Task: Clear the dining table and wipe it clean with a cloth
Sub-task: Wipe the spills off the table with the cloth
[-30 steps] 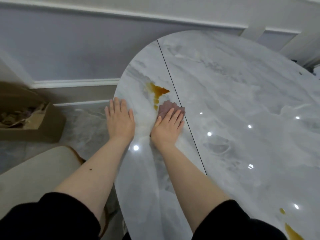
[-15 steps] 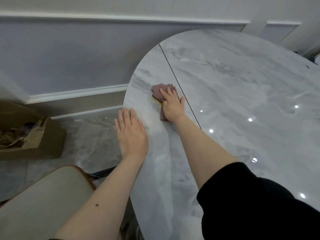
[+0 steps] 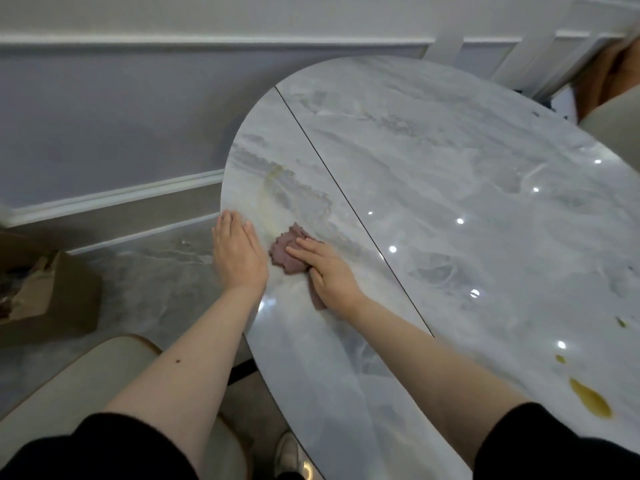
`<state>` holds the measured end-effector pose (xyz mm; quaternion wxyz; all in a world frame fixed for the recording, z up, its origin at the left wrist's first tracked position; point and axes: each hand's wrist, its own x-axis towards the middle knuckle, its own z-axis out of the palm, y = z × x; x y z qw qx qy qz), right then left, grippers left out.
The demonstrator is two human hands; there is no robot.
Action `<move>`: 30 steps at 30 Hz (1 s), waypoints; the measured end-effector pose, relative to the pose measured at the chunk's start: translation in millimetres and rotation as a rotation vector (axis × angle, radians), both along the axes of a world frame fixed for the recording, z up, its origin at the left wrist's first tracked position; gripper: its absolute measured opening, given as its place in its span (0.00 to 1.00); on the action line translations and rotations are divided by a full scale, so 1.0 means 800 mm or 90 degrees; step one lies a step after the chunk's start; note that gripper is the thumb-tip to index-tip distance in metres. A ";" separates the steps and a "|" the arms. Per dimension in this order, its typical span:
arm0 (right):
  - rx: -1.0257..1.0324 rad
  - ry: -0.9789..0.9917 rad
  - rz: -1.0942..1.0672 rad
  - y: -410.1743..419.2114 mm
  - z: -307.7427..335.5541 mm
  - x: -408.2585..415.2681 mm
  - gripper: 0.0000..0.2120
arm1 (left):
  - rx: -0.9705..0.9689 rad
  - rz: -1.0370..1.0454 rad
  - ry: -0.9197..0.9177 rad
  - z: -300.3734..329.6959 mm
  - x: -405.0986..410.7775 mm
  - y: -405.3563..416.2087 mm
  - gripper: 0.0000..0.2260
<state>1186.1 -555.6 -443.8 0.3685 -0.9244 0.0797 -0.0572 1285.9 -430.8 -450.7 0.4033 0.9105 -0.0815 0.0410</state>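
A grey marble dining table (image 3: 450, 188) with a dark seam fills the right of the head view. My right hand (image 3: 329, 271) presses flat on a mauve cloth (image 3: 289, 249) near the table's left edge. My left hand (image 3: 237, 251) lies flat and spread on the table edge, just left of the cloth, holding nothing. A faint yellowish smear (image 3: 273, 181) streaks the marble beyond the cloth. A brown-yellow spill (image 3: 590, 398) with small drops sits at the near right of the table.
A cream chair seat (image 3: 69, 382) stands at the lower left under my left arm. A brown cardboard box (image 3: 52, 292) rests on the floor by the wall. Another chair (image 3: 613, 119) is at the far right.
My right hand has dragged the cloth back toward me from the far orange stain, which is now only a faint smear. My left hand stays flat at the table edge.
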 end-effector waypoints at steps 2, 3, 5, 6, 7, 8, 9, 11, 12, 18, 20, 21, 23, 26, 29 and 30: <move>0.069 -0.003 -0.045 0.005 0.011 -0.017 0.25 | -0.010 -0.016 0.013 0.002 0.003 0.005 0.21; 0.096 -0.009 -0.087 0.005 0.016 -0.020 0.25 | -0.015 -0.019 0.014 0.001 0.007 0.007 0.19; -0.003 0.011 -0.147 0.002 0.020 -0.024 0.25 | -0.027 -0.015 0.016 -0.002 0.014 0.010 0.18; -0.110 0.036 -0.129 0.003 0.016 -0.027 0.28 | -0.031 -0.007 0.020 -0.001 0.017 0.011 0.18; -0.205 0.069 -0.095 0.005 0.009 -0.030 0.32 | -0.036 0.000 0.023 -0.002 0.020 0.011 0.17; -0.250 0.111 -0.084 0.009 0.006 -0.034 0.35 | -0.037 0.001 0.021 -0.002 0.021 0.011 0.17; -0.261 0.134 -0.097 0.012 0.002 -0.033 0.36 | -0.039 -0.002 0.017 -0.002 0.022 0.010 0.16; -0.265 0.147 -0.123 0.010 -0.004 -0.011 0.37 | -0.037 -0.008 0.020 -0.006 0.025 0.008 0.17; -0.279 0.146 -0.136 0.006 -0.005 0.005 0.37 | -0.041 -0.008 0.023 -0.005 0.024 0.007 0.18; -0.293 0.188 -0.129 -0.026 -0.008 0.134 0.27 | -0.069 0.000 0.020 -0.007 0.024 0.006 0.21; -0.271 0.192 -0.109 -0.033 -0.004 0.178 0.27 | -0.070 0.000 0.017 -0.011 0.028 0.006 0.21; -0.257 0.203 -0.099 -0.037 0.000 0.193 0.28 | -0.074 -0.001 0.025 -0.011 0.023 0.004 0.21; -0.229 0.231 -0.064 -0.040 0.008 0.225 0.28 | -0.078 0.001 0.037 -0.010 0.019 0.001 0.22; -0.216 0.231 -0.010 -0.037 0.013 0.247 0.27 | -0.072 0.001 0.040 -0.010 0.022 0.004 0.22; -0.231 0.178 0.058 -0.034 0.012 0.229 0.26 | -0.065 -0.006 0.032 -0.008 0.024 0.005 0.21; -0.237 0.158 0.093 -0.030 0.011 0.218 0.26 | -0.068 -0.005 0.030 -0.007 0.024 0.005 0.21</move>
